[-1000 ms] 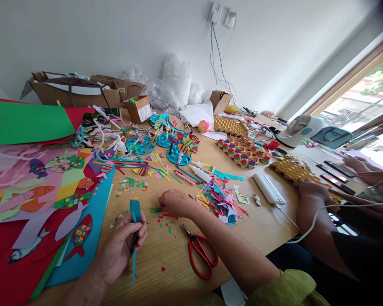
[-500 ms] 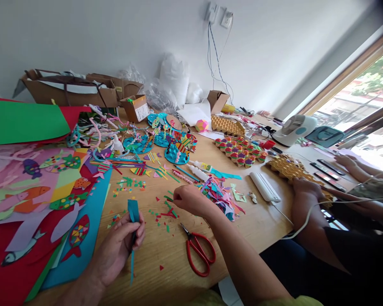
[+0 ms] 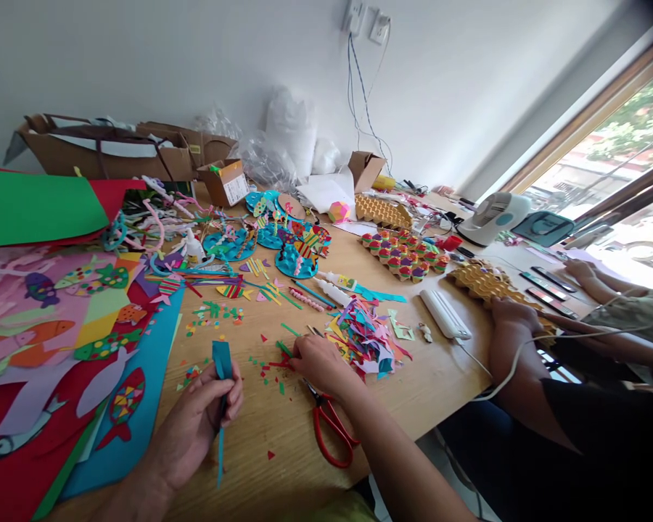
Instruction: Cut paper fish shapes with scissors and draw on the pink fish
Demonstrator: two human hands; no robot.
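My left hand (image 3: 207,406) is closed around a blue paper strip (image 3: 221,355). One broad end sticks up above the fingers, and a thin blue piece hangs below them. My right hand (image 3: 321,366) is down at the tabletop, its fingers pinched on narrow red and green paper strips (image 3: 279,362); the fingertips are partly hidden. Just below that wrist lie red-handled scissors (image 3: 331,431), partly covered by the forearm. Small green and red paper bits (image 3: 266,370) are scattered between my hands. A heap of coloured paper scraps (image 3: 367,337) lies right beyond my right hand.
Paper fish (image 3: 128,399) and coloured sheets (image 3: 163,406) cover the left side. Glue bottles (image 3: 334,292), painted egg cartons (image 3: 405,255) and a white corded device (image 3: 445,315) stand farther off. At right, another person's hand (image 3: 514,315) rests on a plain egg carton (image 3: 482,283).
My right hand has come down and slightly left onto the red and green strips, its forearm now covering part of the scissors. My left hand still holds the blue strip. The view has shifted slightly.
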